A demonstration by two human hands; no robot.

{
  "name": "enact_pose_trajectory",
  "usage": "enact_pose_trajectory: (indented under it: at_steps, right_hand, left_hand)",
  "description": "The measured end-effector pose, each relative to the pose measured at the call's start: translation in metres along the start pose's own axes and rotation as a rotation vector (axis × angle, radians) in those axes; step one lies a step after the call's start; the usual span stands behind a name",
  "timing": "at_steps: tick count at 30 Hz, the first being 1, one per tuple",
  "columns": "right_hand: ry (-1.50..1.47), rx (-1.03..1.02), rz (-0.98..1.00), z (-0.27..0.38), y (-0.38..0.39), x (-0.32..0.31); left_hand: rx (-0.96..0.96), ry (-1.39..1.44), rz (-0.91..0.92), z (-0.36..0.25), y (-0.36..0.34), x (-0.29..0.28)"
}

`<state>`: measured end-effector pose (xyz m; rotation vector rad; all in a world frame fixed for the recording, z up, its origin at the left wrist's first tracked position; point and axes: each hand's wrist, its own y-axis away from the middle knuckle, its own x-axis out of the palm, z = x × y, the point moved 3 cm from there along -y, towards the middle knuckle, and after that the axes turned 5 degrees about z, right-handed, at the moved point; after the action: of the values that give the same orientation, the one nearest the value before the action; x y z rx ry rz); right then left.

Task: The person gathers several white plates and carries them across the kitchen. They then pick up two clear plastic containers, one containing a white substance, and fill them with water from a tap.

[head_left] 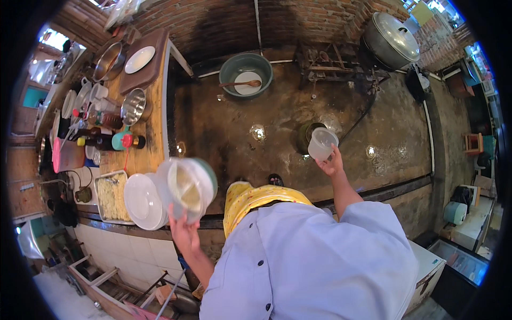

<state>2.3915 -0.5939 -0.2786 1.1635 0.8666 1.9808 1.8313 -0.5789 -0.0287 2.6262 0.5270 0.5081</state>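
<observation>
My left hand (186, 234) grips a translucent plastic tub (186, 184), blurred, with something pale yellow showing in it. A grey-green round rim shows just behind that tub; I cannot tell whether it is a separate bowl. Beside it on the left is a stack of white plates (143, 200) at the table's near end. On the other side my right hand (333, 164) is closed around the side of a smaller clear plastic tub (323, 143), tilted, with nothing visible inside. Beyond this tub, partly hidden, a dark round vessel (305, 137) stands on the floor.
The wooden table (154, 114) on the left bears a metal tray of pale food (112, 196), bottles (98, 141) and a steel bowl (133, 106). A green basin (226, 80) with a wooden spoon (250, 83) sits on the wet floor (288, 114), near a stove frame (333, 64) and a large lidded pot (392, 40).
</observation>
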Motion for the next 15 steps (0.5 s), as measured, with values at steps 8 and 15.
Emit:
enact_pose_trajectory:
  at_steps: [8, 15]
  right_hand:
    - [-0.127, -0.142, -0.066, 0.057, -0.019, 0.027]
    - [-0.415, -0.189, -0.354, 0.034, 0.007, -0.010]
  left_hand:
    - [-0.044, -0.272, 0.299, -0.004, -0.171, 0.190]
    - [-0.216, -0.434, 0.586, 0.027, -0.298, 0.357]
